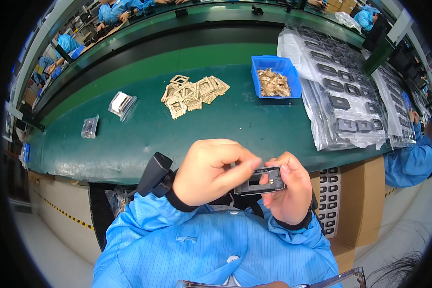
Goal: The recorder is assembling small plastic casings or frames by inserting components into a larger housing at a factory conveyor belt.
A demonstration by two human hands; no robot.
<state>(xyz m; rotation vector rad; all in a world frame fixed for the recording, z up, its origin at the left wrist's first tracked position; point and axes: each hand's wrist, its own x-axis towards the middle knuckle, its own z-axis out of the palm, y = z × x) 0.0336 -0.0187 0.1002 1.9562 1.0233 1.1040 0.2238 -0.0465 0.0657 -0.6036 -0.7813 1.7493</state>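
Note:
In front of my chest, just off the table's near edge, I hold a small black plastic housing (247, 188) with a rectangular opening and two small gold contacts. My right hand (295, 189) grips its right end, thumb on top and fingers showing below and through the opening. Over the left end is my left hand (213, 168), thumb and forefinger pinched close to the upper edge. Whatever lies between those fingertips is too small or hidden to name. A black device (156, 173) is strapped to my left wrist.
On the green table (144, 153) lie a pile of beige rectangular frames (192, 93), a blue bin (293, 79) of crumpled brownish pieces, two clear bags (90, 127) and plastic-wrapped trays (341, 103) of black housings. An open carton (369, 201) stands below at right. Co-workers in blue sit around.

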